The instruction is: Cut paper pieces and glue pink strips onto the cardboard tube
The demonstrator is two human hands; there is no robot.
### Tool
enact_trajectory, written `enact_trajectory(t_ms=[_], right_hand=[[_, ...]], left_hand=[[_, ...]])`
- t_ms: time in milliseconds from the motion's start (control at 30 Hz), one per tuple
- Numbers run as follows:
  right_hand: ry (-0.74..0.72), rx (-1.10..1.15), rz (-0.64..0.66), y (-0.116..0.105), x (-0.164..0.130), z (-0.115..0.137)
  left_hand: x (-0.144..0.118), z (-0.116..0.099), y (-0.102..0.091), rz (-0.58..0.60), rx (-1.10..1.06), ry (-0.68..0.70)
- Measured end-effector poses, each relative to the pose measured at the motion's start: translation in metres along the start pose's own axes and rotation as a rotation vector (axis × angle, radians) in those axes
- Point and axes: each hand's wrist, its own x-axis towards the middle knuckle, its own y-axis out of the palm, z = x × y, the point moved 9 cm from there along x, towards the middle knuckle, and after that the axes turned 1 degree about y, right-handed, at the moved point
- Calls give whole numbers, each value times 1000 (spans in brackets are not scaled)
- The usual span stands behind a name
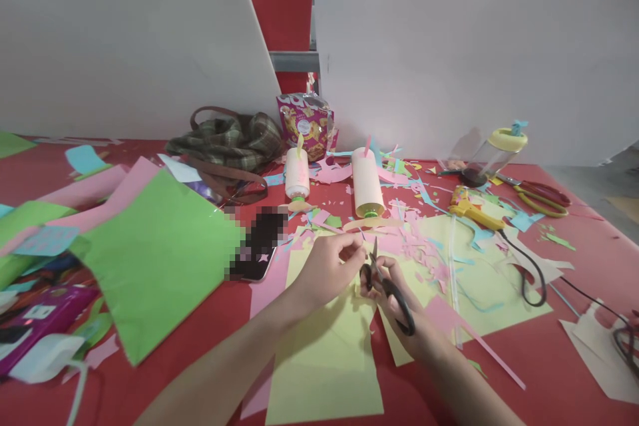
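My right hand (407, 316) grips black-handled scissors (380, 279), blades pointing up and away over the table's middle. My left hand (327, 266) pinches a small piece of yellow paper (360, 247) right beside the blades. Under both hands lies a large yellow paper sheet (324, 366) on the red table (210, 319). Pink, blue and yellow scraps (414, 233) lie scattered just beyond the hands.
Two cream paper rolls (368, 183) lie behind the hands. A phone (257, 249) and green sheet (154, 259) lie left, a plaid bag (227, 143) and snack packet (305, 123) behind. Right: yellow glue gun (472, 210) with cable, red-yellow scissors (542, 198), clear bottle (494, 154). White dividers (449, 60) stand behind.
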Motion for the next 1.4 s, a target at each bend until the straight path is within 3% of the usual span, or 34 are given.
enact_trajectory(t_ms=[433,1400], right_hand=[[5,29,-22,0,0,-2],[11,-104,-90,3,-1,1]], left_hand=[[-3,1,4,-7,7,-13],[-11,8,7,-171,-83,-61]])
